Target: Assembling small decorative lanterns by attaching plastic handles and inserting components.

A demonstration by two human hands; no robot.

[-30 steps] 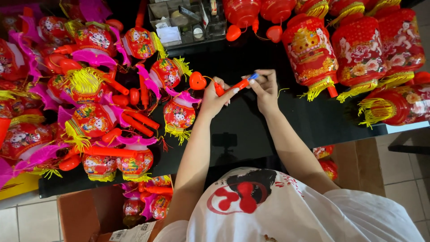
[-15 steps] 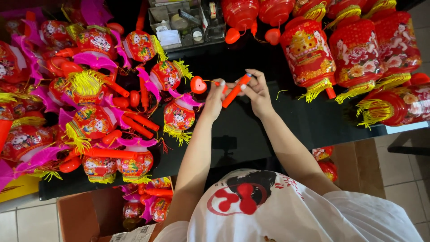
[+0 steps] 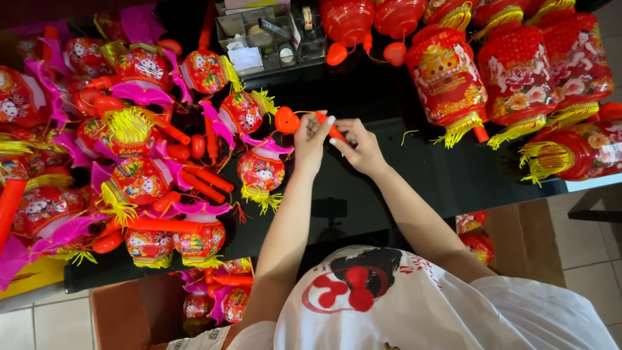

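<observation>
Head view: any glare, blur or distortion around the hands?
Head view: even lighting, no harsh shadows; the glossy black table mirrors faint reflections below the forearms. The left hand, right hand and the red stick between them look slightly soft, fine detail lost. Large lanterns at the top right lean outward, suggesting wide-angle distortion.

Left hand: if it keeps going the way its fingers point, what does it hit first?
The left hand points up the black table, away from the person. First in line is likely the grey compartment tray at the far edge; depth is unclear. The red heart piece sits just left of that line.
</observation>
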